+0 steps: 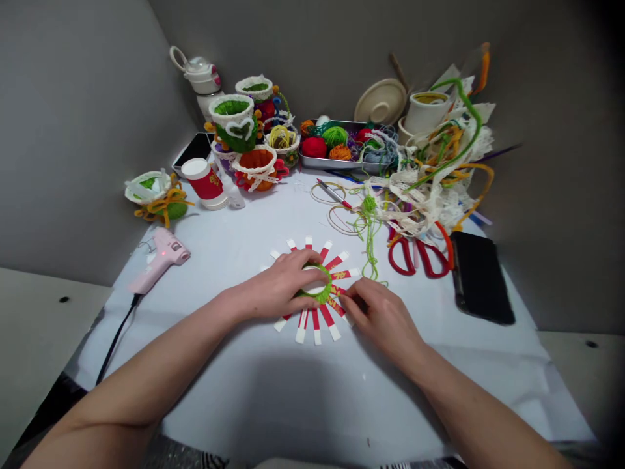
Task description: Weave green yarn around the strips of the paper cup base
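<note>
Green yarn ring [317,293] held down firmly under the left hand [278,286] keeps the red-and-white paper strips [312,322] evenly fanned; the right hand [378,319] pinches close beside.

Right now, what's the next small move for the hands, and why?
Probably fold up the red-and-white paper strip at the right hand while the left hand pins the green-wrapped ring. The left hand is on the ring, and the strips lie flat around it.
</note>
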`<control>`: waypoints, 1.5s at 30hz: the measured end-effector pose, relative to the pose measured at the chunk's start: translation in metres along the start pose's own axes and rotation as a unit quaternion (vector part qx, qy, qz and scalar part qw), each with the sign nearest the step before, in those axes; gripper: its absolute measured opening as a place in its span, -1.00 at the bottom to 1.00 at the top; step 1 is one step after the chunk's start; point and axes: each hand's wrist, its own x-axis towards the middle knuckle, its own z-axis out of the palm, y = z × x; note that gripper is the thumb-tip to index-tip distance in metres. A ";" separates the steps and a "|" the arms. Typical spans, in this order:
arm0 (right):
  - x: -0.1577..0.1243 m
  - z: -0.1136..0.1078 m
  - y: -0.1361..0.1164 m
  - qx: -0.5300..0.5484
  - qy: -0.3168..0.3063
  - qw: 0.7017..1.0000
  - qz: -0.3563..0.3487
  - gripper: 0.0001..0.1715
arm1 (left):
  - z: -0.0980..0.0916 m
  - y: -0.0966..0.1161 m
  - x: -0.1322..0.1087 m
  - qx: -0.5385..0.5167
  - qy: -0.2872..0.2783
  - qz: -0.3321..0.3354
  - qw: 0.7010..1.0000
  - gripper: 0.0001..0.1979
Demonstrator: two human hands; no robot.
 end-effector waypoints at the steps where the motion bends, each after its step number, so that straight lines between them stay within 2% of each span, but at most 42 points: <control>1: 0.000 -0.001 0.000 0.000 -0.003 1.000 0.001 -0.75 | 0.002 0.000 0.001 -0.002 0.002 -0.006 1.000 -0.68; 4: 0.001 -0.004 -0.001 0.012 -0.005 1.000 -0.014 -0.78 | 0.004 -0.003 0.003 -0.009 0.010 -0.002 1.000 -0.72; 10: -0.002 -0.012 -0.006 0.055 -0.012 0.994 -0.097 -0.78 | 0.000 -0.005 0.003 -0.023 0.007 0.012 1.000 -0.70; 20: -0.024 -0.021 -0.022 -0.014 -0.089 0.978 -0.186 -0.71 | -0.002 -0.009 0.003 -0.029 -0.017 -0.004 0.999 -0.72; 29: -0.035 -0.013 -0.024 -0.069 -0.112 0.963 -0.233 -0.65 | -0.003 -0.010 0.003 -0.033 -0.026 -0.005 0.999 -0.72; 32: -0.033 -0.015 -0.021 -0.072 -0.110 0.969 -0.211 -0.68 | -0.002 -0.011 0.003 -0.036 -0.027 -0.007 0.999 -0.72; 40: -0.014 -0.012 -0.004 -0.048 -0.034 0.995 -0.084 -0.75 | -0.003 -0.009 0.004 -0.024 -0.033 -0.005 0.999 -0.71; 45: 0.004 -0.003 0.006 -0.013 0.045 0.999 -0.017 -0.73 | -0.004 -0.008 0.006 -0.025 -0.044 0.004 0.999 -0.76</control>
